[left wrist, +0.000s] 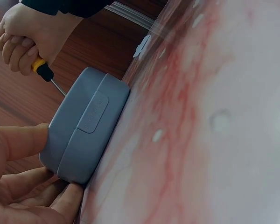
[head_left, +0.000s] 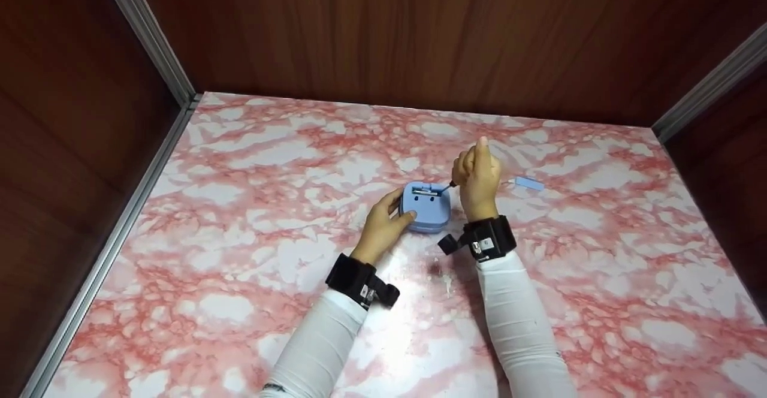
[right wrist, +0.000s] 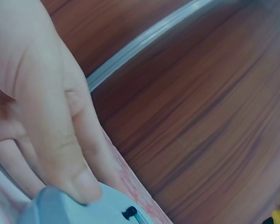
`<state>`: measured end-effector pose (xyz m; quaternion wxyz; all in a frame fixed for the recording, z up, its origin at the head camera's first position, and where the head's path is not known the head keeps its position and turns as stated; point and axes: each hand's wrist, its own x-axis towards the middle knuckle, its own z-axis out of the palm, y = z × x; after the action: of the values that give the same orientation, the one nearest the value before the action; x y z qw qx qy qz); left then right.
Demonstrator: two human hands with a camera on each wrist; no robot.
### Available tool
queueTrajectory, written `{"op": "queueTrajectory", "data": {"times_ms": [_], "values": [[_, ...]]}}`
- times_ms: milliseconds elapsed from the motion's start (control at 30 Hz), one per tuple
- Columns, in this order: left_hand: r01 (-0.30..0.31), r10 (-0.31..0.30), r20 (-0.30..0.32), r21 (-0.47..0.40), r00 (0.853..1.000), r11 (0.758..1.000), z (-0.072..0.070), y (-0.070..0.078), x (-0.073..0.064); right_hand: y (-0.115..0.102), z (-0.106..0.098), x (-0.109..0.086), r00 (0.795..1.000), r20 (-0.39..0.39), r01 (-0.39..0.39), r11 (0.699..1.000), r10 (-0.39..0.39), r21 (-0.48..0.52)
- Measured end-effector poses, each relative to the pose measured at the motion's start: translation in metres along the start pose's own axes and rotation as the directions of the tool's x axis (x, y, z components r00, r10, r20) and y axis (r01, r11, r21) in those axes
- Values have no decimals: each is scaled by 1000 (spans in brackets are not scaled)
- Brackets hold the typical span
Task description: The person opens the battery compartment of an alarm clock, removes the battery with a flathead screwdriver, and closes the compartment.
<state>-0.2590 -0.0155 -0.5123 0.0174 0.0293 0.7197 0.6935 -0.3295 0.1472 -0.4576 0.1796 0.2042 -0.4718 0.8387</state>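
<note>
A rounded, square light-blue case sits on the table with a slot near its far edge, where a silvery cylindrical battery shows. My left hand holds the case from its left side, thumb on the upper face and fingers around the lower edge, as the left wrist view shows. In my right hand is a screwdriver with a yellow and black handle. Its thin shaft slants down to the slot's right end; the tip is hidden behind the case in the left wrist view.
A small light-blue rectangular cover lies on the table to the right of my right hand. The red and white marbled tabletop meets dark wood panels at the back and sides, with metal strips along the corners.
</note>
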Motion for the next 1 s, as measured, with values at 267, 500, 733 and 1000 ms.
{"op": "queueTrajectory", "data": {"times_ms": [267,500,733,1000], "values": [[34,-35,-14,-15,999,999,0,0,0,-1,-3,1,999,-26,-42,998,43,42],[36,-36,-8,-52,999,998,1,0,0,-5,-15,6,987,-133,-64,979,91,192],[46,-47,-7,-102,999,994,3,2,-1,-9,-27,10,961,-217,-73,917,170,393],[47,-48,-2,-91,999,995,3,2,-1,-7,-23,9,958,-258,-26,931,128,364]]}}
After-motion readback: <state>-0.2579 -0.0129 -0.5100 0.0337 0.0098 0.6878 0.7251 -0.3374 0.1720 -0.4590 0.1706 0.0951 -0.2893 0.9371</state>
